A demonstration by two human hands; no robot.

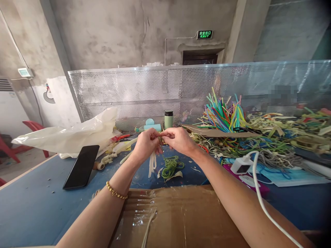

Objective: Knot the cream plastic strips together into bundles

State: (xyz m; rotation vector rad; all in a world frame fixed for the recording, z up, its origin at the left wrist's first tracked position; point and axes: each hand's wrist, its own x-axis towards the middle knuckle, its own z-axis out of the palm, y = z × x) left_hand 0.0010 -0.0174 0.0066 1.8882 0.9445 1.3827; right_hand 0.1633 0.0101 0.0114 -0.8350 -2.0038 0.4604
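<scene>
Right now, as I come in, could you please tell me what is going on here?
A person's left hand and right hand meet at the fingertips, pinching a thin piece too small to make out. Pale strips hang below the left hand. Green cord lies bunched on the blue table, beyond the cardboard.

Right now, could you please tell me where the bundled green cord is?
In the head view, the green cord lies just right of centre on the blue table, beyond the cardboard, below the right hand.
</scene>
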